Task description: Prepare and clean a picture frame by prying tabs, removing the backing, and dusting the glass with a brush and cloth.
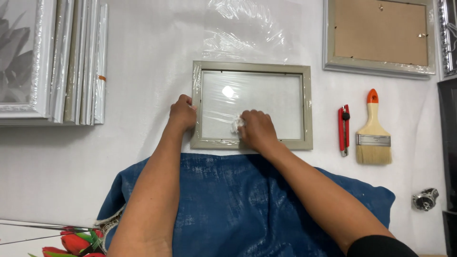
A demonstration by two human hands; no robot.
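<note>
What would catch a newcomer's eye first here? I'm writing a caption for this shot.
First, the two hands on the grey picture frame at the centre: the left hand rests on its left edge, and the right hand presses a small white wad on the glass. Next, the orange-tipped paintbrush and red utility knife to the right.

surface: white table (143, 181) | light: even, perhaps overhead | walls: unseen
</note>
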